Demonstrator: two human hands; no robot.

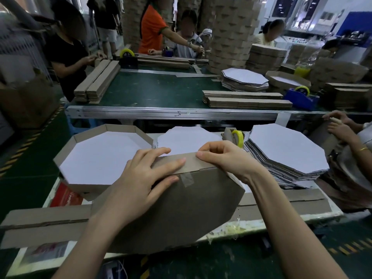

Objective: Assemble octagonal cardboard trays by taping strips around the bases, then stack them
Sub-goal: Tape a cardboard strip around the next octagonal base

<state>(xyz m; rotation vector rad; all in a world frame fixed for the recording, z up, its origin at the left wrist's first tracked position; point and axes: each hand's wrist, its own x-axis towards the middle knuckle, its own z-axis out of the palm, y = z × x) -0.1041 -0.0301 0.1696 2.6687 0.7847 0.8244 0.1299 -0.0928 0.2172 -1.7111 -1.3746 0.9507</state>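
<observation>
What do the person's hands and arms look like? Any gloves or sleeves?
No gloves and no sleeves: the left hand and right hand are bare, and so are the left forearm and right forearm. No ring, watch or bracelet shows on them.

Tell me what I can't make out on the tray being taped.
Head view:
- tray: inside faces away; only its brown underside shows.
- strip: both ends under left hand and right hand.
- tape dispenser: mostly behind the right hand.
- Middle base stack: lower part behind the tray.
</observation>
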